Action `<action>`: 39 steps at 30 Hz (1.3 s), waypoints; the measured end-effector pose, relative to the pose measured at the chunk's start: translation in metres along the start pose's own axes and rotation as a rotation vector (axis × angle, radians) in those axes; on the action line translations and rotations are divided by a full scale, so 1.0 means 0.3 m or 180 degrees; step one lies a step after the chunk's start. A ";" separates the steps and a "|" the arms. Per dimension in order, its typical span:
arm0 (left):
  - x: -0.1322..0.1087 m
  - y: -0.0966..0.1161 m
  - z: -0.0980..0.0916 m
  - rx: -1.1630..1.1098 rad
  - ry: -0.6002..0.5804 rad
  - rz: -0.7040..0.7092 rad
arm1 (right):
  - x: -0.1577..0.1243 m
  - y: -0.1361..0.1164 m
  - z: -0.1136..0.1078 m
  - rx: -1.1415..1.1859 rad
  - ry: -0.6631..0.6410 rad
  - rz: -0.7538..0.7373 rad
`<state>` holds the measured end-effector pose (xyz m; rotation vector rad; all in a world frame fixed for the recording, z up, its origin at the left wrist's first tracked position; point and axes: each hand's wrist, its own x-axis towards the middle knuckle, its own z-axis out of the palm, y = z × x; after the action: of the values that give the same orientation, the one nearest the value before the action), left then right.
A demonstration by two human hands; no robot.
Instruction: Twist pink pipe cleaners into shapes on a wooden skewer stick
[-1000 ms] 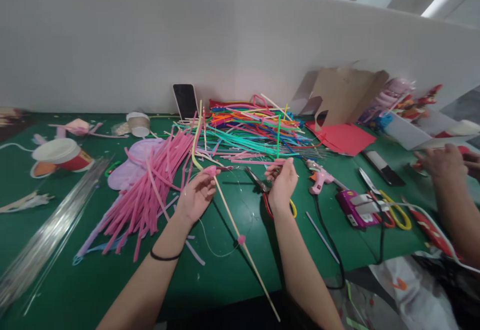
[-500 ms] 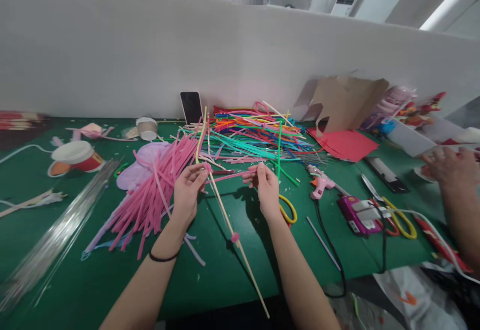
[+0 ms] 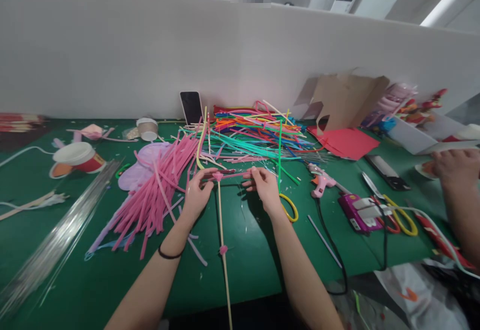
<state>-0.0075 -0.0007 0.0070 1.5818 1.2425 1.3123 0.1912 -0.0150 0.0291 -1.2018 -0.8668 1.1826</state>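
My left hand point(image 3: 198, 194) pinches the top end of a thin wooden stick point(image 3: 221, 215), where pink fuzzy material is wrapped round it. From there a pink pipe cleaner point(image 3: 235, 175) stretches across to my right hand point(image 3: 264, 188), whose thumb and forefinger grip its other end. Lower on the stick sits a second pink fuzzy tuft point(image 3: 223, 250). The stick's lower end runs out of view at the bottom. Left of my left hand lies a heap of pink pipe cleaners point(image 3: 150, 195).
Multicoloured pipe cleaners point(image 3: 255, 130) lie behind my hands, near a phone point(image 3: 191, 107). To the right are yellow-handled scissors point(image 3: 288, 207), a pink glue gun point(image 3: 322, 182) and a purple power strip point(image 3: 352, 212). Another person's hand point(image 3: 457, 170) is at far right. Clear wires point(image 3: 67, 225) lie left.
The stick has swung from a slant to nearly upright in view, its lower end moving left. My left hand has shifted slightly right and down. The pink pipe cleaner stays stretched between both hands.
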 end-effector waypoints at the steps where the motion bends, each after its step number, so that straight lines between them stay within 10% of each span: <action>1: -0.002 0.004 -0.002 -0.0057 -0.0016 -0.0030 | -0.005 -0.007 0.003 -0.0030 -0.0041 -0.0060; 15: -0.004 0.032 0.011 -0.0075 -0.0121 -0.0236 | -0.078 -0.004 0.085 -0.0363 -0.0881 -0.0794; 31: 0.003 0.027 0.003 0.0281 -0.0164 -0.0275 | -0.121 0.029 0.104 -0.2270 -0.0780 -0.2582; 39: -0.003 0.024 -0.001 -0.0221 -0.0086 -0.0835 | -0.120 0.040 0.091 -0.3340 -0.0712 -0.2578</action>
<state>-0.0063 -0.0034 0.0135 1.3326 1.3229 1.1505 0.1551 -0.0445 0.0259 -1.2764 -2.0397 0.1300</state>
